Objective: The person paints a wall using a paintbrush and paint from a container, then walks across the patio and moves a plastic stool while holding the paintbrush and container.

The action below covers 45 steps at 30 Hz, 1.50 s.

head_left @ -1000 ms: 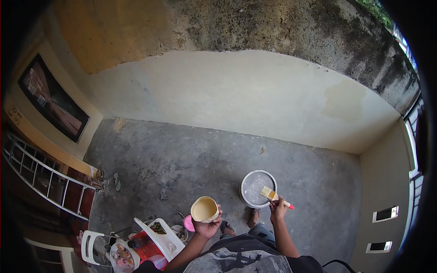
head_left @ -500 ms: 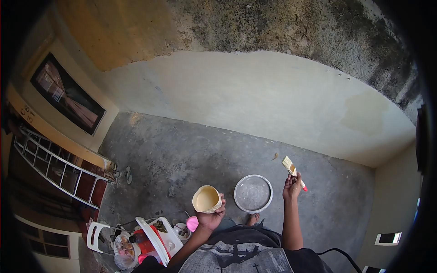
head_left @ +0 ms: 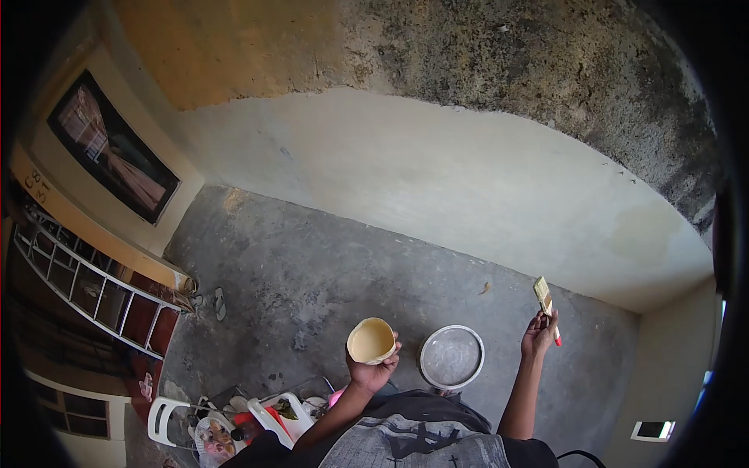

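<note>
In my left hand I hold a small round tub with cream-coloured paint inside, its opening facing up. My right hand is closed around the handle of a paintbrush. The brush points up and away from me; its bristles are coated in pale paint and the handle end is red. A round grey bucket lid or shallow pan with a white rim lies on the floor between my two hands. The wall ahead is pale below and rough, dark and stained above.
To the lower left stand white plastic chairs with bags and red items on them. A metal ladder leans at the left, near a curtained window. A sandal lies on the concrete floor.
My right hand has moved right with the brush, which now points more upright. The tub in my left hand has shifted slightly right, and the whole view has turned a little.
</note>
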### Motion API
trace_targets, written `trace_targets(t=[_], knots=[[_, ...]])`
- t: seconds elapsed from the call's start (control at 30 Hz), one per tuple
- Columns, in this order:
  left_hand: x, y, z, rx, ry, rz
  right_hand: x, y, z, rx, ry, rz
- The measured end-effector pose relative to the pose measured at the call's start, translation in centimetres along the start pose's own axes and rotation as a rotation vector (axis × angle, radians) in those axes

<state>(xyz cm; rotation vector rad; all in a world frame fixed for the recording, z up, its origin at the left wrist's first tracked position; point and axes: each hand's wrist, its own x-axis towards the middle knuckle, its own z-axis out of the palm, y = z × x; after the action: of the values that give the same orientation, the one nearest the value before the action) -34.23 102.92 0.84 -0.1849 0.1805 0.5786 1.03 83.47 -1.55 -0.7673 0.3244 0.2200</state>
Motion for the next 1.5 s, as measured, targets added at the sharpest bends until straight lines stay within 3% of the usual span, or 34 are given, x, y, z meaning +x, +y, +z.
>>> trace_targets(t=[0.3, 0.67, 1.0, 1.2, 1.33, 1.43, 1.5], knots=[[0.3, 15.7, 1.5, 0.194, 0.034, -0.054, -6.0, 11.4, 3.8, -0.113, 0.136, 0.030], [2.1, 21.9, 3.5, 0.119, 0.071, 0.026, -6.9, 17.2, 6.6, -0.121, 0.168, 0.071], [5.4, 18.3, 4.1, 0.096, -0.050, 0.050, 1.7, 19.3, 2.3, -0.122, 0.242, 0.092], [8.8, 12.5, 5.6, 0.020, -0.069, 0.089, 7.1, 19.2, -4.4, -0.317, 0.536, 0.148], [12.1, 8.6, 6.3, 0.031, 0.013, 0.124, 9.9, 17.8, -11.4, -0.453, 0.528, 0.035], [14.7, 6.0, 7.0, 0.023, -0.007, 0.104, 10.5, 15.1, -12.2, -0.624, 0.778, 0.041], [16.7, 4.2, 7.3, 0.021, -0.025, 0.068, 10.9, 13.4, -13.6, -0.705, 0.821, 0.070]])
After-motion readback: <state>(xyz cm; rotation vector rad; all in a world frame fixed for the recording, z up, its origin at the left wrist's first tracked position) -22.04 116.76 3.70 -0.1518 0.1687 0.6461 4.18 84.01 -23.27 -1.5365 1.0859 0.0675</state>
